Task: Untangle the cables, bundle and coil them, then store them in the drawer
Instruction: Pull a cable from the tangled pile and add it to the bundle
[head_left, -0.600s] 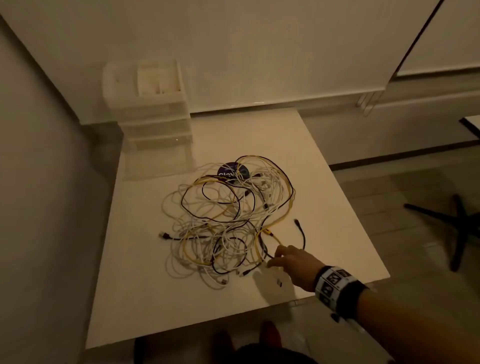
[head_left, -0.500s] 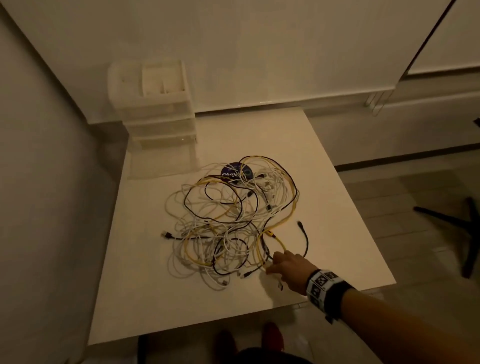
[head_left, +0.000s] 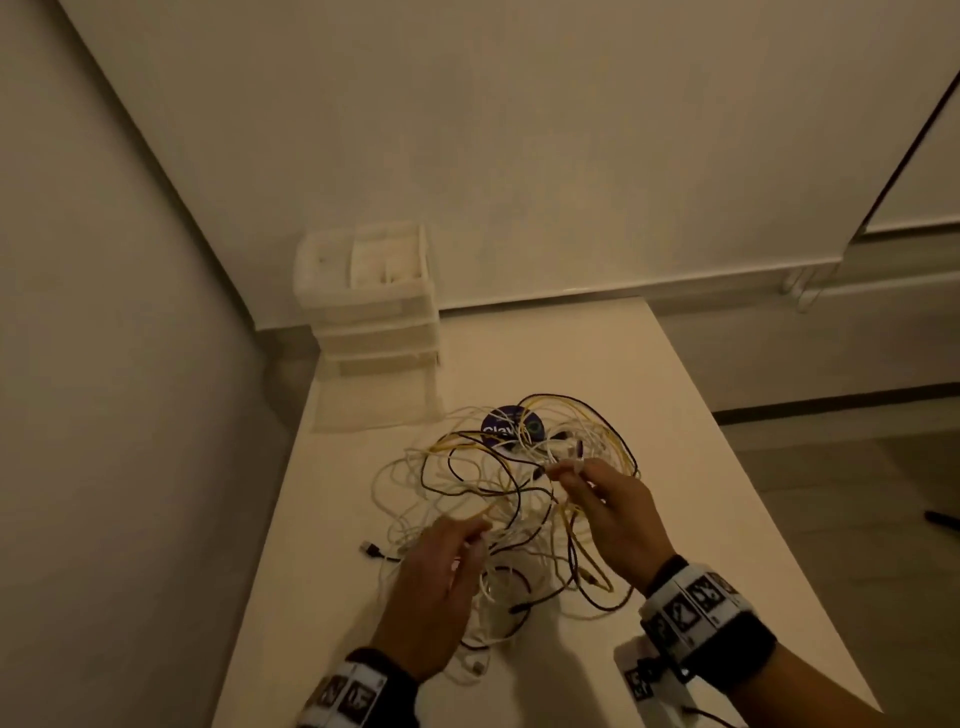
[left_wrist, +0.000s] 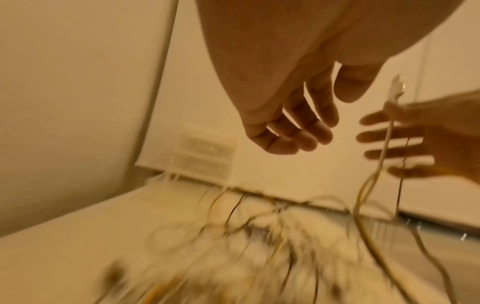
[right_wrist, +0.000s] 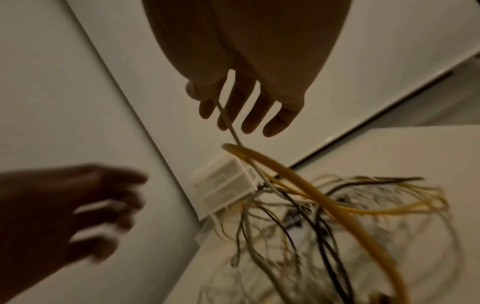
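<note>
Both hands are hovering over the tangle of cables (head_left: 511, 499) now, which is lying at the middle of the white table (head_left: 696, 467); the right hand (head_left: 615, 512) is reaching in from five o'clock, thumb and forefinger pinching a thin white cable (right_wrist: 228, 123) near its plug, the other three fingers (right_wrist: 255, 115) hanging straight and spread; the left hand (head_left: 441, 577) is coming in from seven o'clock, palm down above the near side of the heap, fingers loosely bent and apart, gripping nothing that can be seen; the head view is giving the whole layout, with the drawer unit (head_left: 371, 312) standing at eleven o'clock from the tangle against the wall, a dark round disc (head_left: 511, 427) with pale lettering lying under the far loops at twelve o'clock, and a black plug (head_left: 370, 548) poking out at nine o'clock of the heap; the left wrist view is adding what the head view is hiding, the white plug (left_wrist: 396, 86) sticking up above the right hand's fingers and the cable dropping down from the pinch to the blurred heap; the right wrist view is showing the underside of that pinch, the white cable running down past a thick yellow cable (right_wrist: 306, 185) that is arching up off the pile just below the fingers; whether the yellow one is touching the hand I cannot tell; the left hand is appearing there only as a dark blur at eight o'clock; both wrists are wearing bands (head_left: 691, 605) with black-and-white markers.
</note>
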